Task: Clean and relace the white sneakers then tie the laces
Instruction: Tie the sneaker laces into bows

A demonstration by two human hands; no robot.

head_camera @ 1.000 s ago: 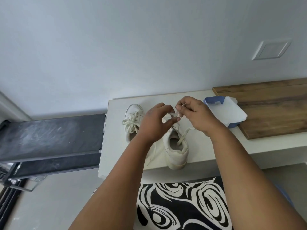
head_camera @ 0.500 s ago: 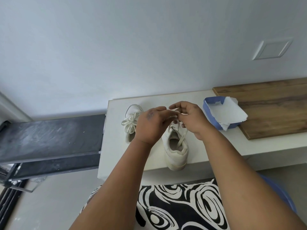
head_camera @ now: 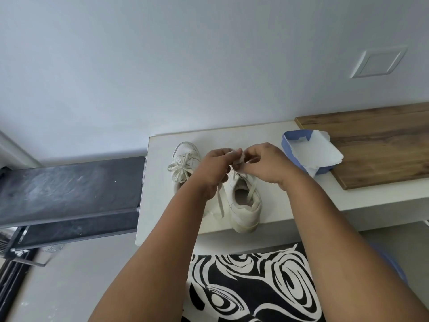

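Note:
Two white sneakers stand on a white ledge [head_camera: 290, 205]. The left sneaker [head_camera: 184, 159] has its laces tied in a bow. The right sneaker [head_camera: 243, 203] stands heel toward me, and its loose lace [head_camera: 220, 201] trails over its left side and into its opening. My left hand [head_camera: 214, 169] and my right hand [head_camera: 263, 162] meet above the front of the right sneaker, and both pinch the lace between fingertips. The sneaker's toe is hidden under my hands.
A blue tray [head_camera: 289, 147] holding a white paper sheet [head_camera: 315, 155] sits right of the shoes, against a wooden board [head_camera: 376, 145]. A dark treadmill-like platform [head_camera: 69, 191] lies to the left. A black-and-white patterned cloth [head_camera: 253, 287] is below the ledge.
My hands have come closer together over the right sneaker's front, fingertips now nearly touching while working the lace. The sneakers have not moved.

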